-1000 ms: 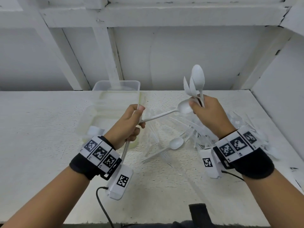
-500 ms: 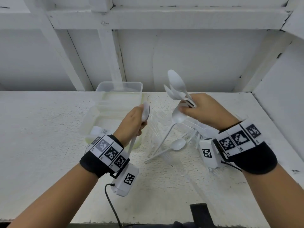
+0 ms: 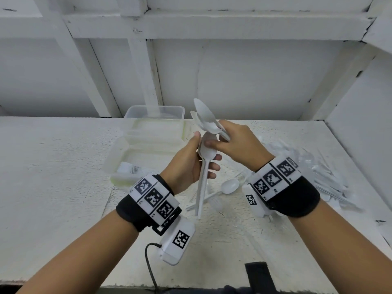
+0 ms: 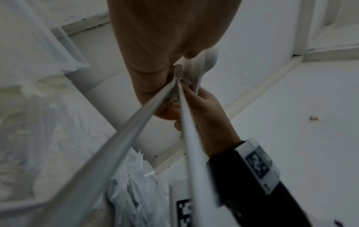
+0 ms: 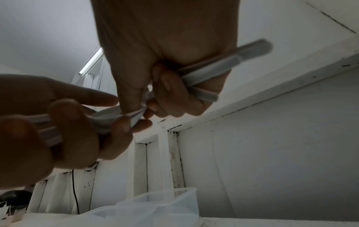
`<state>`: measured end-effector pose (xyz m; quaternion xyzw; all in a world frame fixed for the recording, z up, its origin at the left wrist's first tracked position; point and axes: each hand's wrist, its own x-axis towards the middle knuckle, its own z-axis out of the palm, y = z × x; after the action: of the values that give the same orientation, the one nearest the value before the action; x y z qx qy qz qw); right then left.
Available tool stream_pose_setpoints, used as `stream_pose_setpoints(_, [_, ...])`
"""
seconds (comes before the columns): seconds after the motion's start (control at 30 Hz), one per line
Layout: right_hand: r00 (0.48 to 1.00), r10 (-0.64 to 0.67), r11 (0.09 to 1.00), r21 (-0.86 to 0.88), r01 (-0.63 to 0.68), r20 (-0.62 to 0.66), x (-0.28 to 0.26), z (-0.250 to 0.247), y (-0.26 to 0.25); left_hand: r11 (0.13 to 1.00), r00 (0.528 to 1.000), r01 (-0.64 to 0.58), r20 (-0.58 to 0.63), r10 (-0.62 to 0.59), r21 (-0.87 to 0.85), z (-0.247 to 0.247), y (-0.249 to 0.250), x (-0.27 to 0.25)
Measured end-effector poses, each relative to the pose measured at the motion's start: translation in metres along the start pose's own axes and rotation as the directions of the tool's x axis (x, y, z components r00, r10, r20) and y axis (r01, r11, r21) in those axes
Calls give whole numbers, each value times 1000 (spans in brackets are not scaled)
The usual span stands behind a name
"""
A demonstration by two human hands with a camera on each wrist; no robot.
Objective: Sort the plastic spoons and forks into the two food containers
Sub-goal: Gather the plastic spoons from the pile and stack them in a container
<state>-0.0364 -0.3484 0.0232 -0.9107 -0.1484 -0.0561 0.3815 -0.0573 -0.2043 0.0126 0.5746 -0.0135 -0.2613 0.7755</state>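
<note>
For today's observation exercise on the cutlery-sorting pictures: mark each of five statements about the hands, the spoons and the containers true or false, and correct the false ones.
1. The right hand holds a bunch of spoons with bowls pointing up. True.
2. The left hand is empty. False: it holds spoons with handles hanging down.
3. A single spoon lies on the table below the hands. True.
4. The near container holds only spoons. False: forks lie in it.
5. The pile of loose cutlery lies left of the containers. False: it lies to their right.
</note>
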Motion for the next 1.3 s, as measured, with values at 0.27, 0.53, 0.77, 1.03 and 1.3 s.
stream_pose_setpoints(0.27, [998, 42, 999, 28, -41, -42, -5, 7, -1, 987, 999, -2, -44, -5, -163, -4, -4, 5])
stream_pose_setpoints(0.53, [993, 104, 948, 308, -84, -50, -23, 31, 2, 946, 963, -126, -267, 44, -299, -10, -5, 15])
stream_pose_setpoints(0.77, [993, 114, 924, 371, -97, -25, -34, 45, -5, 955, 970, -184, -201, 138, -232, -3, -10, 17])
stream_pose_setpoints(1.03, [987, 160, 945, 289, -153, 0, -37, 31, -5, 938, 933, -223, -338, 126, -265, -4, -16, 17])
stream_pose_setpoints(1.3, [984, 175, 967, 190, -167, -24, -30, 21, -4, 945, 913, -222, -391, 115, -240, -8, -9, 22])
